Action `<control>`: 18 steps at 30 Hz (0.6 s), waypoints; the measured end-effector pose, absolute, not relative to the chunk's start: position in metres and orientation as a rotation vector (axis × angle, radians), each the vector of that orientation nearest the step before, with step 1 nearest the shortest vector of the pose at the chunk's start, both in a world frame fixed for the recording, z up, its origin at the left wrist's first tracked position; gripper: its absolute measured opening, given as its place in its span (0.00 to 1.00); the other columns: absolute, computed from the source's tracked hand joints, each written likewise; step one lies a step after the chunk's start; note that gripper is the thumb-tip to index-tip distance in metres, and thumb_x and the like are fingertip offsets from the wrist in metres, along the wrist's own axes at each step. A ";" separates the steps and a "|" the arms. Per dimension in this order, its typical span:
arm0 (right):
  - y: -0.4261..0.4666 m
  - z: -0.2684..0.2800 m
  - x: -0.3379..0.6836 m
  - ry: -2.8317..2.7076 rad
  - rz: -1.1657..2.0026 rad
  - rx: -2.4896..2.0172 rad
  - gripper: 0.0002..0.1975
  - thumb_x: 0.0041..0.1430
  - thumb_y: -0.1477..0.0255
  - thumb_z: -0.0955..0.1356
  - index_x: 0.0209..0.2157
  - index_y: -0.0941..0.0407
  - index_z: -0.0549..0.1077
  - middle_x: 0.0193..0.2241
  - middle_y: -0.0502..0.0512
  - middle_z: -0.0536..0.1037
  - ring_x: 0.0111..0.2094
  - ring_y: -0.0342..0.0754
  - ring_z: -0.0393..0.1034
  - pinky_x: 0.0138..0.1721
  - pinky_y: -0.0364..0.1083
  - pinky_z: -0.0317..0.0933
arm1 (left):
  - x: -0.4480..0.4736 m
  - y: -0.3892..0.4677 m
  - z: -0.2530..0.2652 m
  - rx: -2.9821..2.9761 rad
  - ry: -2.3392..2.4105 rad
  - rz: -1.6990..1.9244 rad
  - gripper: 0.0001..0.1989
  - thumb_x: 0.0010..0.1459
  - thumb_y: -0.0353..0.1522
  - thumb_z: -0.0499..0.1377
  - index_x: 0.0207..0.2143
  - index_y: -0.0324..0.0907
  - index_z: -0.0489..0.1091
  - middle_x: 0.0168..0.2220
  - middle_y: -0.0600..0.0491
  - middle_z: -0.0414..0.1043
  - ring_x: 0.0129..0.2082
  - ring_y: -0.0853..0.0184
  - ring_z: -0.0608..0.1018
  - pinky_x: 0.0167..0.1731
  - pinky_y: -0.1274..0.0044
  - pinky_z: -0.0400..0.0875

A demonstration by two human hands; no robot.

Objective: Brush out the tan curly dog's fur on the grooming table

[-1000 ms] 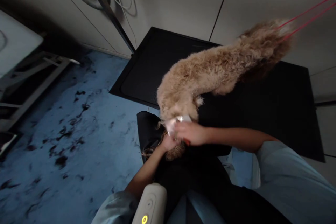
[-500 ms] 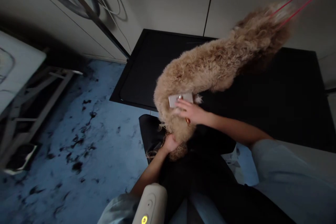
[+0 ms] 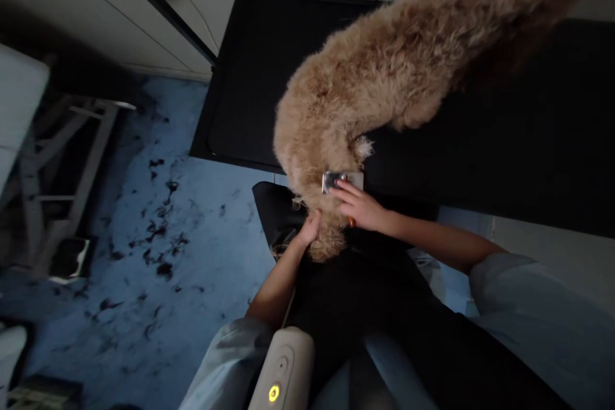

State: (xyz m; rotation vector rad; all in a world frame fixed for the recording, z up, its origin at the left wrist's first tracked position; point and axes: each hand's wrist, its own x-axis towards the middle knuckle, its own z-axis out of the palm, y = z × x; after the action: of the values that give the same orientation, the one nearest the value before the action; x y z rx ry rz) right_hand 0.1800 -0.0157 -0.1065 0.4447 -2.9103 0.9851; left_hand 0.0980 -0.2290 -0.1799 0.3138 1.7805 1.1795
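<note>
A curly, light-brown dog (image 3: 379,70) stands on a black grooming table (image 3: 240,90), its rear toward me and one hind leg stretched out over the near edge. My left hand (image 3: 310,229) is closed around the lower part of that leg, its fingers partly buried in the fur. In my right hand (image 3: 360,206) is a slicker brush (image 3: 355,179) with a flat metal head and an orange-brown handle. The brush head lies against the fur of the same leg, just above my left hand. The dog's head is out of view.
Dark hair clumps (image 3: 163,230) lie scattered over the blue floor (image 3: 211,282). A slanted metal pole (image 3: 168,13) rises at the table's left corner. A white table with a folding frame (image 3: 96,166) stands at far left. A pale device with a yellow light (image 3: 283,371) is close below me.
My right hand has moved the brush down the leg, closer to my left hand. The camera view has shifted nearer to the dog. My left hand keeps its hold.
</note>
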 end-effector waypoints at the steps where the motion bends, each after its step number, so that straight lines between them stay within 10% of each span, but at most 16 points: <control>1: -0.029 -0.114 0.192 -2.942 1.029 0.465 0.09 0.64 0.77 0.65 0.35 0.59 0.78 0.63 0.66 0.69 0.70 0.61 0.51 0.65 0.64 0.56 | 0.099 -0.231 -0.181 0.256 1.767 1.188 0.33 0.70 0.46 0.38 0.56 0.29 0.68 0.53 0.38 0.75 0.55 0.56 0.75 0.57 0.67 0.70; 6: -0.081 -0.125 0.261 -3.012 1.274 0.688 0.05 0.61 0.73 0.69 0.33 0.59 0.78 0.60 0.66 0.72 0.68 0.62 0.56 0.64 0.64 0.59 | 0.102 -0.233 -0.185 -0.040 1.631 1.266 0.38 0.63 0.57 0.46 0.46 0.31 0.75 0.42 0.41 0.80 0.49 0.56 0.78 0.54 0.68 0.71; 18: -0.091 -0.109 0.264 -2.967 1.539 0.516 0.05 0.55 0.81 0.69 0.31 0.57 0.76 0.59 0.64 0.73 0.68 0.58 0.56 0.65 0.62 0.56 | 0.097 -0.224 -0.177 -0.308 1.403 1.407 0.19 0.60 0.43 0.57 0.33 0.36 0.77 0.29 0.49 0.80 0.32 0.64 0.81 0.43 0.72 0.75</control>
State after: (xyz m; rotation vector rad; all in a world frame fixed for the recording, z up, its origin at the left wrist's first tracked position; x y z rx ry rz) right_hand 0.2643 -0.0914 -0.1093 0.5158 -2.9674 1.5389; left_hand 0.0969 -0.2243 -0.1771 -0.3078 1.4030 1.4068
